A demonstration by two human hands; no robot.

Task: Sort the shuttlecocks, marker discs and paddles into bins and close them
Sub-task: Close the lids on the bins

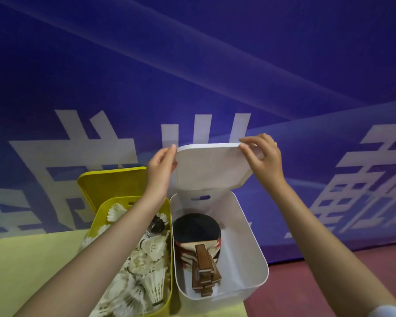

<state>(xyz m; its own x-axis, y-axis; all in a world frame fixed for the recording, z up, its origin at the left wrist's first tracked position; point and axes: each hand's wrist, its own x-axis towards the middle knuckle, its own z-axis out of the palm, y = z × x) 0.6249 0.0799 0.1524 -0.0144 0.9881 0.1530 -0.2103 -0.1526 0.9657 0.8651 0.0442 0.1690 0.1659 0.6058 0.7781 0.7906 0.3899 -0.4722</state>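
Both hands held the white lid (212, 167) above the white bin (245, 227). The left hand (159, 172) gripped the lid's left edge, fingers curled round the rim. The right hand (262, 154) pinched the lid's far right corner between thumb and fingertips. The lid was tilted, clear of the bin's rim, its underside facing the camera.

The white bin stood open directly below. The paddles (198, 243) lay stacked inside it against the left wall, dark blades toward the far end, wooden handles toward the near end.

The yellow bin (167, 300) stood touching the white bin's left side, open and filled with shuttlecocks (146, 271). The yellow lid (111, 181) leaned upright behind it. Both bins rested on a pale yellow table (28, 266). A blue banner (192, 76) with white characters stood behind the table.
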